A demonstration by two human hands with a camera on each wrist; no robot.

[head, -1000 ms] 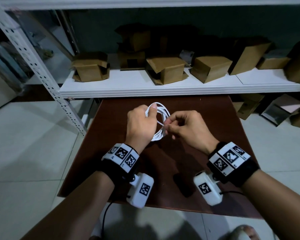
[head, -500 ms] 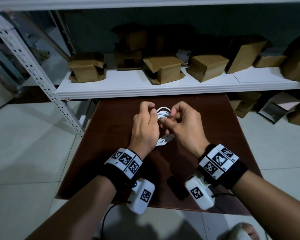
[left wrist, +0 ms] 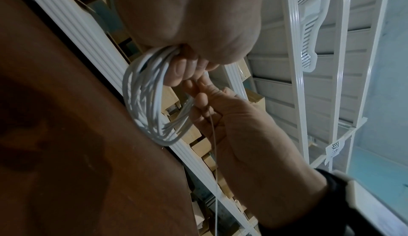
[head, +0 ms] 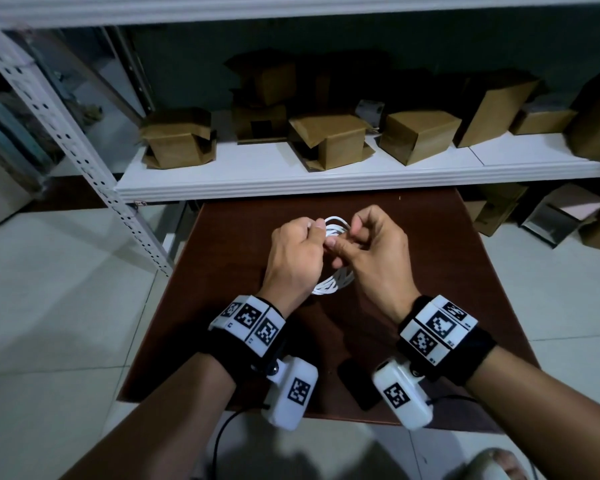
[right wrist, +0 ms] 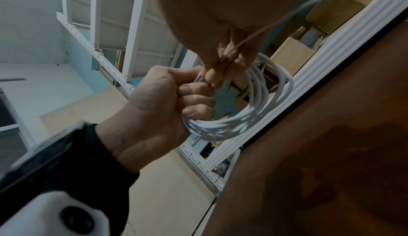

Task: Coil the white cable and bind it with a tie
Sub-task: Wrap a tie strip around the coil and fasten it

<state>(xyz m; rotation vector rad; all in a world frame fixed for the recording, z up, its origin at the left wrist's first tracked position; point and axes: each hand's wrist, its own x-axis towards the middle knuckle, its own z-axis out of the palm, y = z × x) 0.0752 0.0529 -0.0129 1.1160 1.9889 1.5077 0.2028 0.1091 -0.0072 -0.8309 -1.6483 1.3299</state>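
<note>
Above the brown table (head: pixel 465 271), both hands pinch the coiled white cable (left wrist: pixel 145 100) where the tie (right wrist: pixel 287 15) crosses it.

Shelf (head: pixel 257 174) boxes (head: pixel 418 135) look shut, contents hidden. Left hand (head: pixel 293 258) clenches the bundle's left side; right hand (head: pixel 374 258) pinches bundle and thin tie alongside. Coil loops hang between the grips, long axis running away from the wrists.

Storeroom: white metal shelving (head: pixel 291 183) with perforated uprights, cardboard boxes (head: pixel 418 135) on the shelf, tiled floor (head: pixel 59 306), small brown table (head: pixel 430 244).
</note>
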